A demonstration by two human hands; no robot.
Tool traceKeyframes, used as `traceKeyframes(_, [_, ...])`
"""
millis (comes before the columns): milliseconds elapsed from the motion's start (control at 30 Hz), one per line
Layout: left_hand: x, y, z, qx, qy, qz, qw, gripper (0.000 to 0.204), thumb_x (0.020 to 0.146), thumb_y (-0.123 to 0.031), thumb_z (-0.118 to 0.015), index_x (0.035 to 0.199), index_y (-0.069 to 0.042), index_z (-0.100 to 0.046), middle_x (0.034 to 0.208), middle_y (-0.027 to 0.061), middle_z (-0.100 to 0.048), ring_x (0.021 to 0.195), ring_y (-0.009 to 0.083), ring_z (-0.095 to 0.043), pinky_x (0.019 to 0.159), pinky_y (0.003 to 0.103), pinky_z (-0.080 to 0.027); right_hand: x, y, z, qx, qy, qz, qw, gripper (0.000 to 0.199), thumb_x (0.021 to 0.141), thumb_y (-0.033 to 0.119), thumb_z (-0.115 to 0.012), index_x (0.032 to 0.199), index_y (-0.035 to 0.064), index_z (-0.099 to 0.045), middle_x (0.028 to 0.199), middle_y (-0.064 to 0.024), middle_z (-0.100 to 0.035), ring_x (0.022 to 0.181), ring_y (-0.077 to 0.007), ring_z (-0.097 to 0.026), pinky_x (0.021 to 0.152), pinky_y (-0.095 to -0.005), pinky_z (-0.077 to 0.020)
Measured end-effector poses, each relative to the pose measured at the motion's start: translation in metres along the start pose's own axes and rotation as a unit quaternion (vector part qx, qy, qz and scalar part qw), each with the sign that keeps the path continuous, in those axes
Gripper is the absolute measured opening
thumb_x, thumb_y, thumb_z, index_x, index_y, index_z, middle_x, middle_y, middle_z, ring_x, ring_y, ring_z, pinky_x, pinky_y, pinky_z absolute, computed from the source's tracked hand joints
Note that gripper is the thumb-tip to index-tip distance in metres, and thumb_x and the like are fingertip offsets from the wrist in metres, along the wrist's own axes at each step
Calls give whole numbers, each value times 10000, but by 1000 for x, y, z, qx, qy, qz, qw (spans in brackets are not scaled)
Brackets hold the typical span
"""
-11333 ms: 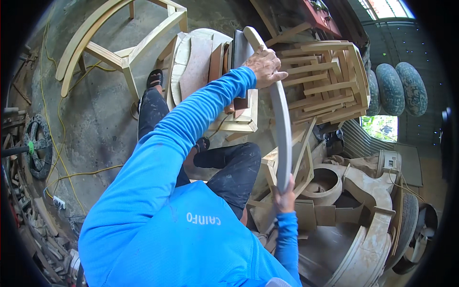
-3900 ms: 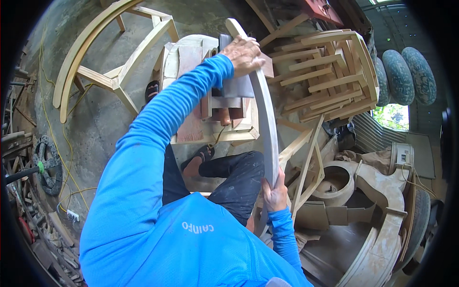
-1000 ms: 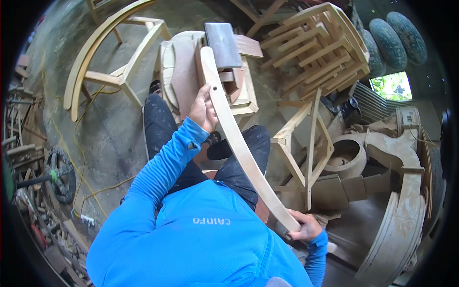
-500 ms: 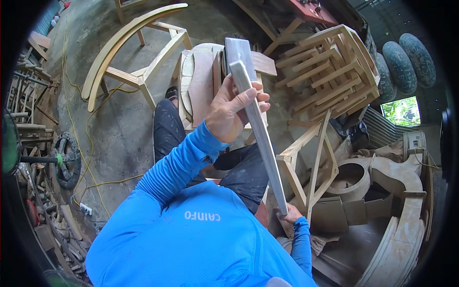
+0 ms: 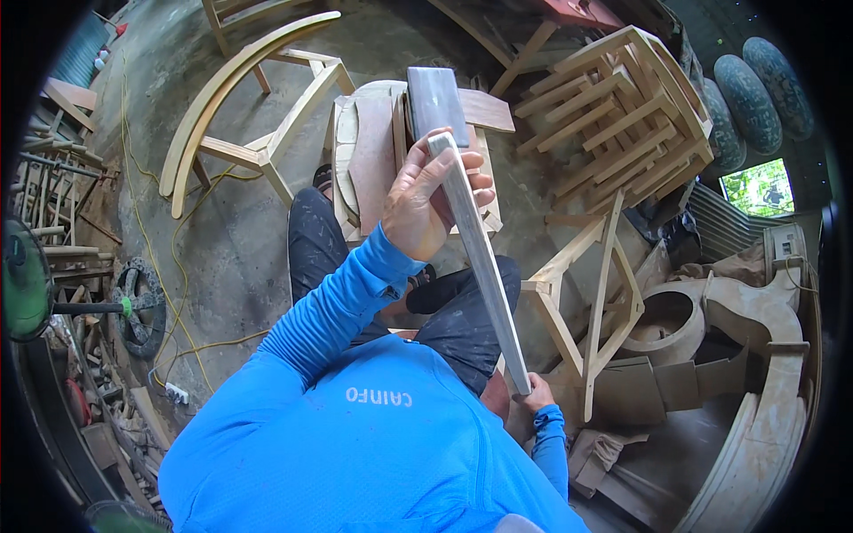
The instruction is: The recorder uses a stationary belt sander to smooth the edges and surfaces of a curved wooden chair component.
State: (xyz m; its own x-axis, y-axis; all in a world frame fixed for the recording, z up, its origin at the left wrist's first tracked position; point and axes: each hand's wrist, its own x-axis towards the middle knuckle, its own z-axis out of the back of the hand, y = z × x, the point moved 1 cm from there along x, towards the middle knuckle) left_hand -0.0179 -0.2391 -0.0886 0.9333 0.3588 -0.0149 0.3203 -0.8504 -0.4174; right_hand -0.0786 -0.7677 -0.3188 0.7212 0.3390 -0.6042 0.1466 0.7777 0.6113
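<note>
I hold a long, slightly curved grey-brown wooden slat (image 5: pixel 480 266) that runs diagonally over my lap. My left hand (image 5: pixel 426 209) is closed around it near its upper end, and the blue sleeve reaches up from the lower left. My right hand (image 5: pixel 536 397) grips its lower end beside my right knee. The slat's top end lies against a grey block (image 5: pixel 434 96) on a low stack of wooden boards (image 5: pixel 373 151) in front of my dark-trousered legs.
A curved wooden chair frame (image 5: pixel 240 115) stands on the concrete floor at upper left. Stacked wooden frames (image 5: pixel 622 107) fill the upper right, with a leaning frame (image 5: pixel 597 302) by my right knee. Carved curved pieces (image 5: pixel 764 355) lie right; a yellow cable (image 5: pixel 178 266) and a fan (image 5: pixel 22 284) are on the left.
Over the last second the slat turned from its broad face to nearly edge-on. My left hand slid up toward its top end, while my right hand stayed on the lower end.
</note>
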Motion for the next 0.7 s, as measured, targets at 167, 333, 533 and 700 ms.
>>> traceKeyframes(167, [8, 3, 11, -17, 11, 26, 999, 447, 1051, -500, -463, 1257, -108, -523, 924, 149, -665, 770, 286, -663, 748, 453, -553, 6, -23, -2, -129, -236, 100, 958, 391, 582, 56, -800, 935, 93, -637, 916, -101, -665, 899, -320, -650, 839, -414, -506])
traceKeyframes(333, [10, -7, 31, -29, 26, 79, 996, 478, 1072, -484, -356, 1200, -93, -601, 846, 140, -640, 718, 287, -623, 737, 463, -519, -9, 7, -12, -259, -340, 108, 897, 180, 727, 48, -639, 893, 110, -609, 908, -112, -617, 986, -347, -569, 935, -434, -412])
traceKeyframes(533, [9, -5, 37, -15, -27, 60, 998, 566, 1092, -495, -281, 1316, -71, -581, 949, 139, -674, 735, 285, -641, 769, 472, -550, -18, 8, -26, -239, -324, 106, 909, 176, 715, 31, -629, 874, 90, -582, 910, -124, -598, 958, -363, -544, 894, -446, -418])
traceKeyframes(700, [-11, 28, 41, 140, -27, 0, 990, 513, 1062, -486, -463, 1365, -75, -503, 932, 116, -652, 739, 256, -654, 765, 451, -590, -33, 24, -38, -231, -333, 87, 910, 175, 714, 24, -608, 876, 86, -587, 914, -131, -595, 974, -369, -543, 901, -454, -414])
